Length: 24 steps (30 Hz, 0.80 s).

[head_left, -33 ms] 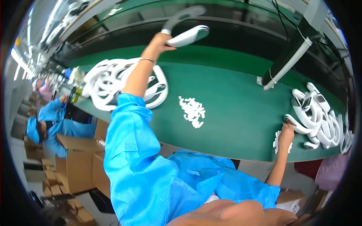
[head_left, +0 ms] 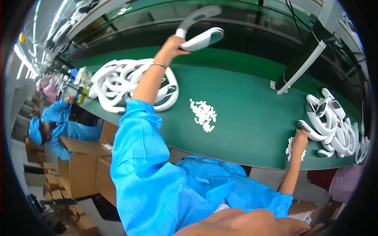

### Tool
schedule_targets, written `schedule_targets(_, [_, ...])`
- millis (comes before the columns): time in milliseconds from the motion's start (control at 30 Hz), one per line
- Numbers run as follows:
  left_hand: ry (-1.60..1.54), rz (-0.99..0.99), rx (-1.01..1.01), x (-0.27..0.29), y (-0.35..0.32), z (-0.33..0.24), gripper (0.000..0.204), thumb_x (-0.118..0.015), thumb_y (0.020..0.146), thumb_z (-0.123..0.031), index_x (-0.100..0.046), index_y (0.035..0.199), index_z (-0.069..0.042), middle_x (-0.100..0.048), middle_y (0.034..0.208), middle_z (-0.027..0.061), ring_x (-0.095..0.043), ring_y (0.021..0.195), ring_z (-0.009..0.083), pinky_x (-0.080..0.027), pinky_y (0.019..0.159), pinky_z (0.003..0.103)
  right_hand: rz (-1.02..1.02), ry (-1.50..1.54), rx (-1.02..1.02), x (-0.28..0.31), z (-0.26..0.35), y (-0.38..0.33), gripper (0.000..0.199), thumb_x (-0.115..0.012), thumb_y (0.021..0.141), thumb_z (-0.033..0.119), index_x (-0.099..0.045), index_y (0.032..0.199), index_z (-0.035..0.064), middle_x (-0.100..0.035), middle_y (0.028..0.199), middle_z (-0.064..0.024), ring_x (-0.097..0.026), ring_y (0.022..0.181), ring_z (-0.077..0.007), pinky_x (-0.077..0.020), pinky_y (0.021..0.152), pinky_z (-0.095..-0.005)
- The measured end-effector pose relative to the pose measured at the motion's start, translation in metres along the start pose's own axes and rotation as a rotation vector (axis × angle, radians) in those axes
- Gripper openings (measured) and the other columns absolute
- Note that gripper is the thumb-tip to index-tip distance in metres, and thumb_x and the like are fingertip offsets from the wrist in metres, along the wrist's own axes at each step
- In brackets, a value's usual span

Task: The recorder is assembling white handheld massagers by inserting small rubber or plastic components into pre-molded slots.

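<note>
My left hand (head_left: 174, 45) reaches over the far side of the table, closed round a white U-shaped neckband device (head_left: 199, 40). That device is raised above the table, and one of its arms has a shiny end. At the right, my right hand (head_left: 300, 141) is closed at the near end of another white neckband device (head_left: 312, 131), which rests against a heap of like ones (head_left: 343, 137). Small white pieces (head_left: 290, 148) lie beneath and beside that hand. More small white pieces (head_left: 204, 115) are scattered mid-table. A pile of white neckbands (head_left: 106, 102) lies at the left, partly behind my left forearm.
The green table (head_left: 244, 118) has a black post (head_left: 289, 76) with a white tube at its far right. Along the back runs a dark ledge (head_left: 252, 39). An open cardboard box (head_left: 82, 177) stands at the left, near a co-worker in blue (head_left: 75, 131).
My left hand has moved a little to the right with the neckband device in it. The right hand stays at its place by the right-hand heap.
</note>
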<state>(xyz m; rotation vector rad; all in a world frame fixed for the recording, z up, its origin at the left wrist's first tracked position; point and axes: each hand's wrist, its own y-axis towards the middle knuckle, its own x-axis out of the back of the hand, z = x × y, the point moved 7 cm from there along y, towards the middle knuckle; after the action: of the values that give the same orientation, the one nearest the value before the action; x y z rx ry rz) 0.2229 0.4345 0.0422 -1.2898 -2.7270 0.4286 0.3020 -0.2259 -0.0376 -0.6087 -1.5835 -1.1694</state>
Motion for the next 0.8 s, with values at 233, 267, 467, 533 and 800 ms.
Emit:
schedule_targets(233, [-0.363,0.317,0.181,-0.07,-0.125,0.057,0.033,-0.058,0.088,-0.026,-0.049,0.112,-0.006,-0.061,0.093,0.015,-0.064,0.074,0.0263,-0.057,0.055,0.033,-0.193,0.253,0.176,0.037,0.036,0.033,0.009,-0.055,0.08,0.003,-0.062,0.086,0.0005,-0.058,0.083,-0.0151,-0.056,0.079,-0.0345,-0.046,0.067,-0.0414])
schedule_targets(267, [-0.491,0.534,0.297,-0.083,-0.142,0.069,0.034,-0.06,0.088,-0.03,-0.051,0.109,-0.005,-0.061,0.088,0.0158,-0.064,0.068,0.0251,-0.057,0.051,0.029,-0.264,0.342,0.179,0.052,0.048,0.034,0.008,-0.056,0.082,0.005,-0.061,0.086,0.0006,-0.059,0.085,-0.015,-0.057,0.08,-0.0346,-0.0461,0.067,-0.041])
schedule_targets(467, [-0.731,0.513,0.414,-0.163,-0.194,0.118,0.037,-0.062,0.083,-0.008,-0.045,0.111,0.01,-0.058,0.1,0.0257,-0.065,0.078,0.0316,-0.06,0.059,0.031,0.198,1.573,-0.346,0.074,0.11,0.035,0.009,-0.054,0.09,0.008,-0.059,0.093,0.0009,-0.065,0.091,-0.0108,-0.064,0.074,-0.0141,-0.053,0.057,-0.0232])
schedule_targets(533, [-0.694,0.474,0.372,-0.174,-0.202,0.133,0.036,-0.062,0.083,-0.006,-0.045,0.111,0.01,-0.058,0.1,0.0255,-0.065,0.081,0.0316,-0.06,0.063,0.033,0.224,1.789,-0.3,0.066,0.127,0.032,0.011,-0.056,0.088,0.008,-0.059,0.094,-0.0009,-0.065,0.086,-0.0126,-0.063,0.062,-0.0124,-0.0519,0.05,-0.0212])
schedule_targets(800, [-0.398,0.354,0.172,-0.198,-0.264,0.149,0.04,-0.057,0.083,-0.002,-0.039,0.118,0.003,-0.061,0.097,0.0182,-0.064,0.081,0.0224,-0.056,0.071,0.034,0.315,1.989,-0.31,0.062,0.202,0.014,0.018,-0.06,0.085,0.003,-0.064,0.101,-0.0044,-0.065,0.085,-0.0099,-0.062,0.065,-0.0122,-0.0534,0.058,-0.0223])
